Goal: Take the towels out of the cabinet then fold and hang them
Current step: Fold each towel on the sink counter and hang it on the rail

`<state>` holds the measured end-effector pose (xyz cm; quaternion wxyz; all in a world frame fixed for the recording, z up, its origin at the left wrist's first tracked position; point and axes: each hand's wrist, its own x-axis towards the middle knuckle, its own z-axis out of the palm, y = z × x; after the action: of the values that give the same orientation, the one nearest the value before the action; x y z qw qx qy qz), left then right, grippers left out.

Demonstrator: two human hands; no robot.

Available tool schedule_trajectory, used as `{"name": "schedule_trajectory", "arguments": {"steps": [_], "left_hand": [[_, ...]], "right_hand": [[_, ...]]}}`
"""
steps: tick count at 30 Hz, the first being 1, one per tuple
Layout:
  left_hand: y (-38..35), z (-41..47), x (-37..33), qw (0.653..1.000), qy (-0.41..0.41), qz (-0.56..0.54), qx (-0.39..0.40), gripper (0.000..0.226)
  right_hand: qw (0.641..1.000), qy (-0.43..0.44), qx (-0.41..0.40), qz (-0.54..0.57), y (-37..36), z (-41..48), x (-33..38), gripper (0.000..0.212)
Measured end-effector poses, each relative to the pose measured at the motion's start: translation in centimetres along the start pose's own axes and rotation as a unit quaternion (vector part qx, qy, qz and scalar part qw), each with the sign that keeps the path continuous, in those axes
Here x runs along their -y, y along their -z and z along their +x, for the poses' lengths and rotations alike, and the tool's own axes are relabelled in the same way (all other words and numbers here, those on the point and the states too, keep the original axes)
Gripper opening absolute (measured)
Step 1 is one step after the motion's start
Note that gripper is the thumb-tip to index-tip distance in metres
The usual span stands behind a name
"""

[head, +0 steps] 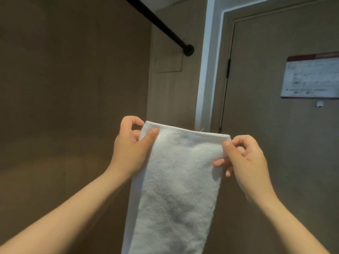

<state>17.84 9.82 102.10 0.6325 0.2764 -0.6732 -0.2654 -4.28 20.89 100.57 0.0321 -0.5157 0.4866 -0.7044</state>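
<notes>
Both hands, left hand (131, 143) and right hand (245, 158), pinch the white towel's (176, 189) top corners, letting it hang.

Only one view here, from a wide-angle camera worn on the person's head. It faces forward into the corner where the brown wood-grain wall panel (73, 88) meets the grey flat door (266, 134), with the black metal hanging rail (161, 22) running off the top edge. It sits close: both forearms enter from the bottom corners, and the left hand (130, 143) and right hand (244, 158), pinching the top corners of the white terry towel (176, 180), fill the lower middle.
</notes>
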Motion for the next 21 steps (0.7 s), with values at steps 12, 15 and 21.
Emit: {"name": "schedule_trajectory", "arguments": {"steps": [12, 15, 21], "left_hand": [[-10.6, 8.5, 1.4, 0.998, -0.062, 0.021, -0.021, 0.014], [-12.7, 11.1, 2.7, 0.996, -0.08, 0.025, -0.022, 0.013], [-15.8, 18.0, 5.4, 0.992, -0.108, 0.036, -0.057, 0.012]], "right_hand": [[0.999, 0.02, 0.035, 0.021, 3.6, 12.3, -6.2, 0.013], [0.999, 0.006, 0.045, 0.024, 3.0, 15.4, -8.8, 0.021], [0.996, 0.007, 0.079, 0.037, 0.4, 23.7, -12.3, 0.025]]}}
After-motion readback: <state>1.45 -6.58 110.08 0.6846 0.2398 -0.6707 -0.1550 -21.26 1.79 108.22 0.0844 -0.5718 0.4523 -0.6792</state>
